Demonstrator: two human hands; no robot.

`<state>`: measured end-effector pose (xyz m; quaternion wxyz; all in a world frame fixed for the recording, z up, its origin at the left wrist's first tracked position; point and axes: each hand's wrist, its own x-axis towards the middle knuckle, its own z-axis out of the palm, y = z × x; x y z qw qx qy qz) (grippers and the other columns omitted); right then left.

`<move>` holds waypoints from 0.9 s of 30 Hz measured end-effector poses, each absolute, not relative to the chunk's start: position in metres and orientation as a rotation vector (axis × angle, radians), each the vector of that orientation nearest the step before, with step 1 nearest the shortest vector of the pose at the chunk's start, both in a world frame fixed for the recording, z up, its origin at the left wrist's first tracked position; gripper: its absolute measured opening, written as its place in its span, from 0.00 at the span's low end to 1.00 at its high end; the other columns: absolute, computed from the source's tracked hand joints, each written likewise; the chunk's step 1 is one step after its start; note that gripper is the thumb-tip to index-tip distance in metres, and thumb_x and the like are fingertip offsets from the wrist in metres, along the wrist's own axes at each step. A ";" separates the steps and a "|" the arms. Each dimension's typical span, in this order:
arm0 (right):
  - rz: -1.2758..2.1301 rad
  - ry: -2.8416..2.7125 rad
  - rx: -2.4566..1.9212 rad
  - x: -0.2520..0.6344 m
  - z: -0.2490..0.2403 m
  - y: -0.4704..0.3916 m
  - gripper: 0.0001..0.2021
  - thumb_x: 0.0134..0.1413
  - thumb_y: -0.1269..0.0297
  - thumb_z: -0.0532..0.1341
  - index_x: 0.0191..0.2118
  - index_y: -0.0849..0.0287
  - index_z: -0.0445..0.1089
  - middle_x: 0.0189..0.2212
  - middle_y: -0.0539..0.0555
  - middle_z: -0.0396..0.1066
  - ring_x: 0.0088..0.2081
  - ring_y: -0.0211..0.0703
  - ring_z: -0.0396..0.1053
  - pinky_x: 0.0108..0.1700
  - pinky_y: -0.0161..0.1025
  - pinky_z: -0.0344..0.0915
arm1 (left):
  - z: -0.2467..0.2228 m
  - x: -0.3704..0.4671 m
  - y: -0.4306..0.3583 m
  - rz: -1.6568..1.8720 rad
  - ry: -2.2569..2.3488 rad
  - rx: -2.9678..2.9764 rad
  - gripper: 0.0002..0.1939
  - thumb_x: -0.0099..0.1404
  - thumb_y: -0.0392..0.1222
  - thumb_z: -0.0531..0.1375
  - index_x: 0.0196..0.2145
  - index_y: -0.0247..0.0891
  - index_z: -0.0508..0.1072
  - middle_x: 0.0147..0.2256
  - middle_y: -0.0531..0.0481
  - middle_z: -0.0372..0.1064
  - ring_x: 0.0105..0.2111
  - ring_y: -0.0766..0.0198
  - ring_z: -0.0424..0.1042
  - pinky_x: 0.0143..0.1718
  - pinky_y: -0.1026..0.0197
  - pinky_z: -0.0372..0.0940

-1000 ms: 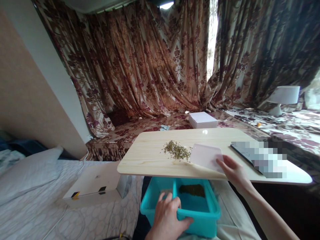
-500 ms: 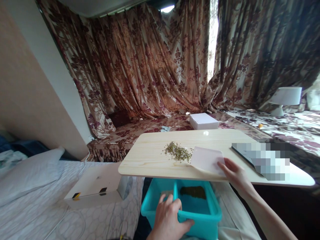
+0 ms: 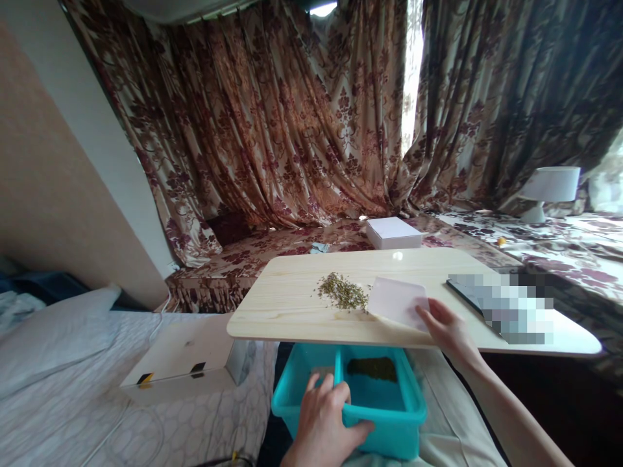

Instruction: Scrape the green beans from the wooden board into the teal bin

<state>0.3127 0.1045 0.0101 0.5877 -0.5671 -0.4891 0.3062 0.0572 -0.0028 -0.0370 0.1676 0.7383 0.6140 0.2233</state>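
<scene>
My right hand (image 3: 445,327) pinches the right edge of a thin, whitish, translucent plastic sheet (image 3: 395,301), low over the pale wooden tabletop (image 3: 282,305). The sheet's left end is beside a loose heap of small greenish-brown dried bits (image 3: 342,291). Below the table's near edge is a turquoise plastic bin (image 3: 384,418) split by a divider. My left hand (image 3: 325,412) grips its near rim by the divider, fingers inside and thumb outside. A dark greenish-brown mass (image 3: 372,368) lies in the right compartment; my fingers partly cover something pale in the left one.
A flat object with a pixelated top (image 3: 501,308) lies on the table's right. A white box (image 3: 394,232) stands behind the table, a larger white case (image 3: 187,353) on the bed at left. A lamp (image 3: 549,185) is at far right, before patterned curtains (image 3: 292,130).
The sheet in my right hand has shifted slightly left, closer to the heap's right edge. My left hand stays on the bin rim. The whole view has moved a little.
</scene>
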 end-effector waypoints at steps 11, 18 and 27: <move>0.687 -1.144 -1.315 0.319 0.008 0.107 0.14 0.40 0.54 0.65 0.33 0.56 0.73 0.31 0.57 0.80 0.37 0.53 0.77 0.37 0.43 0.72 | -0.035 0.057 -0.004 0.640 1.744 2.117 0.16 0.47 0.47 0.71 0.24 0.42 0.67 0.31 0.53 0.67 0.42 0.53 0.68 0.52 0.52 0.57; 0.697 -1.111 -1.314 0.319 0.001 0.120 0.14 0.39 0.55 0.64 0.34 0.56 0.71 0.31 0.56 0.79 0.36 0.51 0.77 0.35 0.42 0.72 | -0.035 0.057 -0.004 0.630 1.749 2.121 0.15 0.48 0.47 0.70 0.24 0.42 0.67 0.31 0.52 0.67 0.42 0.52 0.68 0.52 0.51 0.57; 0.729 -1.150 -1.300 0.318 0.006 0.114 0.14 0.38 0.53 0.66 0.32 0.56 0.73 0.31 0.56 0.79 0.36 0.51 0.77 0.36 0.42 0.72 | -0.036 0.057 -0.004 0.625 1.748 2.122 0.15 0.49 0.48 0.70 0.24 0.42 0.67 0.32 0.52 0.68 0.43 0.52 0.68 0.54 0.51 0.56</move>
